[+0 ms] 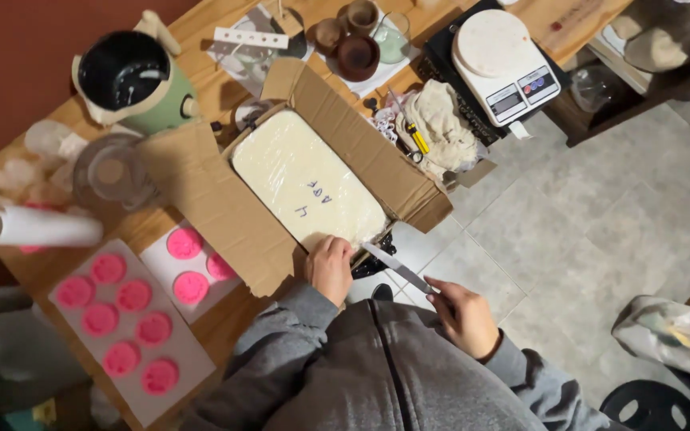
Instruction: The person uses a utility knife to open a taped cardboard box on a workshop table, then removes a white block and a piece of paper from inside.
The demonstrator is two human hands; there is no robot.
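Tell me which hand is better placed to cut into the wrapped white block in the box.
Probably the right hand: it holds the knife with the blade tip at the near edge of the white block. The left hand rests there, steadying it.

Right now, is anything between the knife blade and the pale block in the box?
Nothing visible. The knife in the right hand points at the wrapped pale block; the left hand rests beside on the box.
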